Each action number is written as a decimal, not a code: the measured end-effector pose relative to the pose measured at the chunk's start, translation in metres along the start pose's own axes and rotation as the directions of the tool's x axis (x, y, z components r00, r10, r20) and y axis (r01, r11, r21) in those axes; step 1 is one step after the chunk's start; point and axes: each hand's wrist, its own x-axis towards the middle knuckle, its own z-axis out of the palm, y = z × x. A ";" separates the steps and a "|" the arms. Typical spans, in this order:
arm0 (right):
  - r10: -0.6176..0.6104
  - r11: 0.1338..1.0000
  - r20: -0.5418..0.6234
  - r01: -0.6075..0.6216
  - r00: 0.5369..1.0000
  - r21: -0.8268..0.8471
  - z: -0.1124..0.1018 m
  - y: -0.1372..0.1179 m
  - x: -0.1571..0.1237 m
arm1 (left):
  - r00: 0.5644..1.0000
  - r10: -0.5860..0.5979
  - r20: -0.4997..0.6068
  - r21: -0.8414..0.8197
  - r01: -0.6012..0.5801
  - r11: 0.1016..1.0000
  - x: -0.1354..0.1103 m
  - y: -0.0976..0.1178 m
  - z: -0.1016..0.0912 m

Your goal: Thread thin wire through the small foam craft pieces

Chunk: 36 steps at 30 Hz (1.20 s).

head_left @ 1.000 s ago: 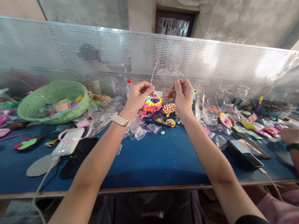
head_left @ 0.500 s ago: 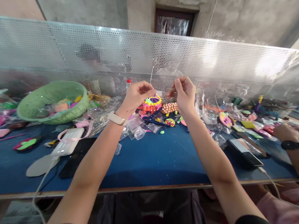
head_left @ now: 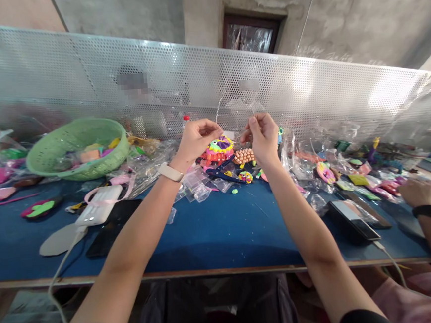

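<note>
My left hand (head_left: 199, 139) is raised over the table, its fingertips pinched on a thin whitish wire (head_left: 217, 111) that looks twisted. Level with it, my right hand (head_left: 265, 136) pinches a thin strand that rises above the fingers; the two ends seem to belong to one loop, but its top is faint against the panel. Behind and below the hands sit a bright yellow, purple and red clay figure (head_left: 218, 149) and a peach knobbly piece (head_left: 244, 156). A dark blue-handled tool, perhaps pliers (head_left: 220, 173), lies by a small colourful clay piece (head_left: 245, 177).
On the left stand a green basket (head_left: 78, 175) with coloured lumps and a white power bank (head_left: 101, 205) with a cable. To the right lie a phone (head_left: 354, 220) and coloured clay packets (head_left: 358, 178). A co-worker's hand (head_left: 417, 193) is at far right. A perforated panel (head_left: 307, 89) runs behind.
My right hand has shifted slightly left and down, with the strand still pinched. My left hand has hardly moved. The co-worker's hand has moved a little to the right.
</note>
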 end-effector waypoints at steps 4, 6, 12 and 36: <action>-0.044 0.998 0.003 0.044 0.999 -0.050 0.000 -0.004 -0.002 | 0.996 -0.079 -0.032 -0.054 0.077 0.996 0.000 -0.008 0.001; -0.063 0.996 -0.002 0.062 0.998 -0.060 0.001 -0.006 -0.003 | 0.992 -0.121 -0.038 -0.096 0.117 0.989 0.000 -0.012 0.001; -0.049 0.999 0.004 0.049 0.999 -0.019 0.003 -0.007 -0.005 | 0.985 -0.173 -0.018 -0.167 0.168 0.971 -0.001 -0.015 0.001; -0.015 1.000 -0.037 0.015 0.999 -0.002 0.003 -0.005 -0.003 | 0.986 -0.156 -0.060 -0.265 0.134 0.955 -0.004 -0.029 0.018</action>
